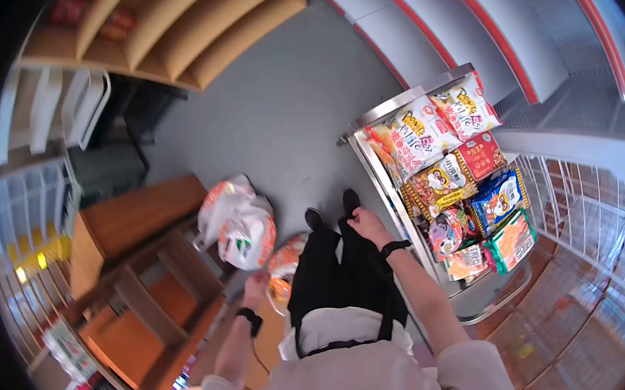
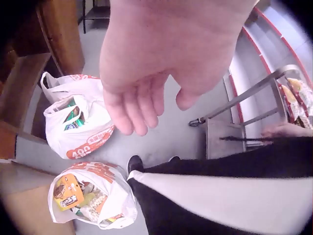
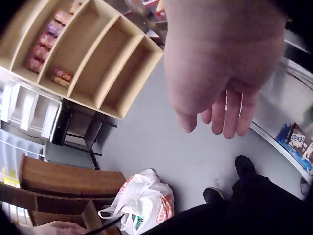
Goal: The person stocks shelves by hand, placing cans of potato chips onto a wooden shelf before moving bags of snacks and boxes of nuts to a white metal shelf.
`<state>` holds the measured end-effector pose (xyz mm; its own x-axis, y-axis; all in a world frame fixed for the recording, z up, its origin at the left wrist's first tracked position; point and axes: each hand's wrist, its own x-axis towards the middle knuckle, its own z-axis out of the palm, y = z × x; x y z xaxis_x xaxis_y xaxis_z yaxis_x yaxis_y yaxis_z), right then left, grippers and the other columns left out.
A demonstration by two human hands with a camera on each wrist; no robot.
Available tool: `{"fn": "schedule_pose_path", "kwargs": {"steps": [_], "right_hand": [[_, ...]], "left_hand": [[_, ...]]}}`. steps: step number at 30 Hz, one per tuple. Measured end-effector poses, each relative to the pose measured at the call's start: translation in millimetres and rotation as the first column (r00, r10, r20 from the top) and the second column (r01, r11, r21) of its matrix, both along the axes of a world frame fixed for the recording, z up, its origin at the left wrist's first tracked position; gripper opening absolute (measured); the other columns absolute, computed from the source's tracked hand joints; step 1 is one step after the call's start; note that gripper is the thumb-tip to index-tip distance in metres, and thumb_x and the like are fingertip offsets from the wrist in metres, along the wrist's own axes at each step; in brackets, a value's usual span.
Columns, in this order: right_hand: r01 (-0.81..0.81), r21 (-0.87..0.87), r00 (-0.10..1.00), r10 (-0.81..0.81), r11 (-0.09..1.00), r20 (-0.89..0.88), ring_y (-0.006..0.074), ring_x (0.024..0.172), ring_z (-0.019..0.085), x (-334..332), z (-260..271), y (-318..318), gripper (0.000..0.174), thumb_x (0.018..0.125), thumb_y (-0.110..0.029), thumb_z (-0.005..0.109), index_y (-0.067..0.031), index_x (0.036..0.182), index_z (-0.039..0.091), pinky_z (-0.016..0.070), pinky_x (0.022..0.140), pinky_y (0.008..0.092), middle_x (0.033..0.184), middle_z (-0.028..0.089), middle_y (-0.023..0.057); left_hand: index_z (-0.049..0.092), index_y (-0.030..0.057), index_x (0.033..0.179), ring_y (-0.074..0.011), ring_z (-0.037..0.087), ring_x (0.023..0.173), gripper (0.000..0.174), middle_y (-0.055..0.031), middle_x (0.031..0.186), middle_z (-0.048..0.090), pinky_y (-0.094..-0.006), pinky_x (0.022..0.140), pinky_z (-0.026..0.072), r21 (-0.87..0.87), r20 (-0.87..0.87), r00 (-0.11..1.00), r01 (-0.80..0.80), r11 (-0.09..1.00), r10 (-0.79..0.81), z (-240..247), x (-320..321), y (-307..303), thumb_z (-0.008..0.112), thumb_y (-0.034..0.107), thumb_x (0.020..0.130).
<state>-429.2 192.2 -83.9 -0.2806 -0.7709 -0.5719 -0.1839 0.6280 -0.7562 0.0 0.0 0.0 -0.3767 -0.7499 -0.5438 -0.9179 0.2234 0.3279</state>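
So, left hand [image 1: 257, 287] hangs loose, empty, near crinkly, red-printed white bag [image 1: 233, 219]; right hand [image 1: 371, 227] likewise, beside cart edge [image 1: 379, 177].

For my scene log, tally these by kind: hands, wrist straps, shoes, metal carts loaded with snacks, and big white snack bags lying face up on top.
Hands (left hand, right hand): 2
Wrist straps: 2
Shoes: 2
Metal cart: 1
Big white snack bags: 2
Total: 9
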Motion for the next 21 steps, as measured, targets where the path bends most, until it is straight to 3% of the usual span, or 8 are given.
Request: {"fn": "schedule_pose_path", "kwargs": {"steps": [1,2,3,5,11,15,17,21], "right_hand": [[0.056,-0.004,0.998,-0.056,0.998,0.027,0.029,0.09,0.066,-7.1,4.5,17.2,0.037,0.082,-0.033,0.068,-0.0045,0.105,0.061,0.051,0.082,0.0398,0.093,0.068,0.0145],[0.108,-0.003,0.993,-0.108,0.994,0.054,0.0315,0.092,0.065,-13.5,1.7,38.3,0.037,0.082,-0.031,0.066,-0.0038,0.106,0.062,0.0505,0.084,0.0402,0.095,0.068,0.0153],[0.055,0.27,0.998,-0.044,0.961,-0.049,0.0315,0.092,0.065,-45.3,-17.7,160.0,0.037,0.082,-0.031,0.066,-0.0038,0.106,0.062,0.0505,0.084,0.0402,0.095,0.068,0.0153],[0.184,0.173,0.982,-0.171,0.968,-0.085,0.0242,0.085,0.066,-30.0,-34.7,185.7,0.036,0.084,-0.031,0.067,-0.0024,0.104,0.06,0.0516,0.076,0.0354,0.09,0.068,0.0127],[0.169,0.31,0.985,-0.171,0.936,-0.022,0.0187,0.083,0.064,-20.3,-109.8,237.0,0.036,0.085,-0.03,0.067,-0.0025,0.106,0.059,0.0507,0.075,0.0309,0.089,0.067,0.01],[0.214,0.455,0.977,-0.186,0.865,-0.106,0.0214,0.086,0.065,-14.6,-150.2,251.0,0.038,0.084,-0.032,0.067,-0.0026,0.107,0.059,0.0504,0.078,0.0321,0.091,0.067,0.0107],[0.27,0.385,0.938,-0.151,0.882,-0.312,0.0291,0.086,0.066,-12.2,-153.6,242.6,0.046,0.081,-0.034,0.069,0.0024,0.107,0.057,0.0511,0.077,0.0375,0.09,0.068,0.015],[0.409,0.336,0.856,-0.228,0.848,-0.464,0.0295,0.089,0.064,-14.6,-202.5,268.6,0.052,0.079,-0.036,0.069,0.0035,0.111,0.056,0.05,0.079,0.0386,0.098,0.065,0.0187]], "left_hand": [[0.066,0.004,0.101,-0.0215,0.067,0.082,0.034,-0.0097,0.088,0.07,-0.036,0.074,0.0536,0.025,-0.007,0.998,-0.056,0.998,0.056,-10.2,4.0,46.9,0.063,0.034,0.086],[0.065,-0.0007,0.098,-0.0228,0.067,0.083,0.03,-0.0131,0.085,0.069,-0.0375,0.075,0.053,0.075,0.123,0.972,-0.211,0.975,0.201,37.3,-61.9,73.9,0.061,0.027,0.086],[0.064,-0.0026,0.1,-0.0242,0.068,0.085,0.031,-0.0165,0.086,0.068,-0.0373,0.078,0.0522,0.412,0.002,0.956,-0.268,0.871,0.293,-32.7,-109.6,167.4,0.061,0.025,0.086],[0.063,-0.0031,0.101,-0.0234,0.067,0.083,0.029,-0.0167,0.086,0.068,-0.0351,0.074,0.0513,0.343,-0.13,0.963,-0.179,0.922,0.236,-69.3,-93.6,177.6,0.061,0.023,0.088],[0.059,-0.0011,0.107,-0.0145,0.062,0.089,0.025,-0.0088,0.095,0.066,-0.0292,0.082,0.0491,0.422,-0.278,0.907,-0.181,0.888,0.317,-118.9,-144.1,173.8,0.06,0.018,0.091],[0.06,-0.0001,0.101,-0.0206,0.066,0.08,0.026,-0.011,0.084,0.067,-0.0312,0.075,0.0511,0.447,-0.32,0.895,-0.146,0.883,0.31,-180.6,-163.4,184.2,0.063,0.023,0.089],[0.06,0.0,0.1,-0.0204,0.066,0.079,0.025,-0.0109,0.084,0.067,-0.031,0.075,0.0512,0.456,-0.36,0.873,-0.143,0.879,0.329,-208.7,-175.3,194.0,0.062,0.023,0.089],[0.059,0.0001,0.102,-0.0198,0.066,0.078,0.025,-0.0109,0.085,0.068,-0.0299,0.073,0.0514,0.521,-0.42,0.827,-0.118,0.845,0.374,-236.2,-185.4,207.4,0.062,0.022,0.09]]}}
